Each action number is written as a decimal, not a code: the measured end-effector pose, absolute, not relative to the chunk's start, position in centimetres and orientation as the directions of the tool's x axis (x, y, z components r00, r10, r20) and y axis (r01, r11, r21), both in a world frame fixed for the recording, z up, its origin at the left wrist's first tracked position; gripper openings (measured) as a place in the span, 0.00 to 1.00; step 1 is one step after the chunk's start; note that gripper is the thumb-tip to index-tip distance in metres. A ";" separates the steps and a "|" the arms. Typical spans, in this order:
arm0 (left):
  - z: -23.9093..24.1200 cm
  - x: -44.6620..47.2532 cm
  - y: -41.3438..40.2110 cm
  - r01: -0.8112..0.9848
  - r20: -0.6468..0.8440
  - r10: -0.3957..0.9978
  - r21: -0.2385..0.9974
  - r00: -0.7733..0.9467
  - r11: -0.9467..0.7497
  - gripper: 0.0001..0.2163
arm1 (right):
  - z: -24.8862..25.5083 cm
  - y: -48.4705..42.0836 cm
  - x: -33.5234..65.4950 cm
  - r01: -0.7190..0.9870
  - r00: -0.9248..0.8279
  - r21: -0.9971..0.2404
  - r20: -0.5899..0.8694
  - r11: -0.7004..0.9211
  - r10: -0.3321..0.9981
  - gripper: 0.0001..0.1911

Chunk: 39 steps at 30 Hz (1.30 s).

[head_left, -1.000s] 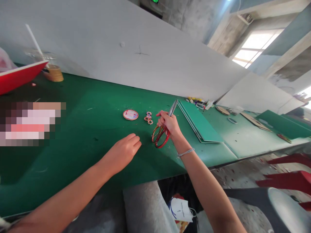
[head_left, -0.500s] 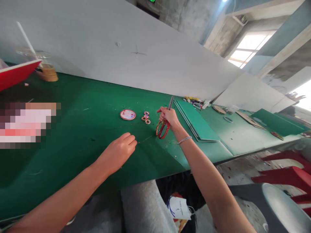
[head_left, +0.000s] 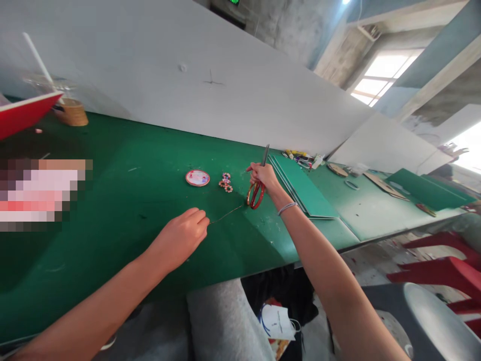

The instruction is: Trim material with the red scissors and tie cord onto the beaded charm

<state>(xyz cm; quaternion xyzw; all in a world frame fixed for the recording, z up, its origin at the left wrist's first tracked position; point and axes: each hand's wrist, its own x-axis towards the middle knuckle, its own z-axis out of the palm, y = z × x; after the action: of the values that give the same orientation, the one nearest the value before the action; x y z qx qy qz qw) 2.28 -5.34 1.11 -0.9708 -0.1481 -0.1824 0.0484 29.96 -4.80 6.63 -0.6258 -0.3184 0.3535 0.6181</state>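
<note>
A thin, brownish thread [head_left: 225,215] runs slightly slack above the green-topped desk [head_left: 124,205], one end disappearing into the left hand [head_left: 190,228], whose fingers are curled closed and pinch it. The other end comes up near the red loop handles of a pair of metal-bladed scissors [head_left: 265,155]; whether it is fastened to anything there cannot be told. The right hand [head_left: 264,174] has its fingers wrapped around the scissors, blades pointing up and away, handles hanging below the palm, and a grey braided bracelet [head_left: 287,208] circles that wrist. Just beyond the two hands lie a cluster of small, multicoloured beaded rings [head_left: 226,182] and, beside it, a shallow round dish with a reddish rim [head_left: 198,185] holding little red and blue bits. Right of the scissors, flat green rectangular boards [head_left: 306,188] lie stacked. Behind, a tall pale-grey panel [head_left: 150,65] bears a thin, dark, hand-drawn cross [head_left: 211,81]. Below the desk edge is a white paper bag [head_left: 277,321] printed with dark lettering too small to read; glowing green characters [head_left: 233,1] at the top edge are cut off and illegible.
</note>
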 end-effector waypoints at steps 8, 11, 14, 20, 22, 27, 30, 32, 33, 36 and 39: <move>1.4 2.1 -5.7 0.426 0.378 0.396 0.006 0.837 -0.905 0.10 | 6.4 -3.8 29.2 0.043 0.521 -0.999 -0.002 -0.029 0.854 0.15; 1.7 2.0 -5.6 0.556 0.328 0.567 0.136 0.756 -0.820 0.10 | 6.3 -3.7 28.5 0.081 0.517 -0.997 0.025 -0.019 0.856 0.15; 1.7 2.1 -5.2 0.566 0.162 0.692 0.462 0.703 -0.683 0.09 | 6.3 -4.2 28.2 0.098 0.512 -0.995 0.058 0.009 0.857 0.15; 2.2 2.7 -5.4 0.504 -0.379 0.562 0.860 0.735 -0.080 0.10 | 5.9 -4.7 28.3 0.065 0.487 -0.995 0.097 0.075 0.868 0.16; 2.6 2.8 -5.7 0.501 -0.401 0.532 0.864 0.745 -0.050 0.10 | 5.6 -4.7 28.4 0.056 0.480 -0.994 0.106 0.091 0.871 0.16; 2.9 2.4 -6.1 0.443 -0.415 0.445 0.896 0.794 0.044 0.09 | 5.3 -4.8 28.6 0.056 0.483 -0.992 0.128 0.115 0.866 0.16; 2.7 2.1 -6.2 0.452 -0.442 0.400 0.889 0.803 0.076 0.09 | 5.4 -4.9 28.8 0.043 0.491 -0.992 0.122 0.116 0.863 0.16; 2.5 2.1 -6.2 0.449 -0.439 0.395 0.890 0.807 0.074 0.09 | 5.5 -5.1 28.8 0.031 0.496 -0.992 0.121 0.122 0.860 0.15; 2.4 2.2 -6.1 0.447 -0.432 0.406 0.892 0.805 0.063 0.09 | 5.5 -5.2 28.8 0.026 0.500 -0.992 0.123 0.127 0.857 0.15; 2.1 2.5 -5.8 0.488 -0.399 0.508 0.872 0.764 -0.049 0.09 | 5.6 -5.9 29.0 0.018 0.512 -0.988 0.139 0.151 0.848 0.16; 2.3 2.7 -5.2 0.544 -0.327 0.623 0.817 0.711 -0.192 0.09 | 5.9 -7.0 29.6 0.011 0.521 -0.981 0.169 0.192 0.836 0.17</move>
<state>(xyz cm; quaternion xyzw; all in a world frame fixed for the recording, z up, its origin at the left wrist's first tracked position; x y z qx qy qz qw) 2.75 -5.24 2.34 -0.7709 -0.3784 -0.0389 -0.5109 29.60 -6.99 5.89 -0.5563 -0.3807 0.3074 0.6716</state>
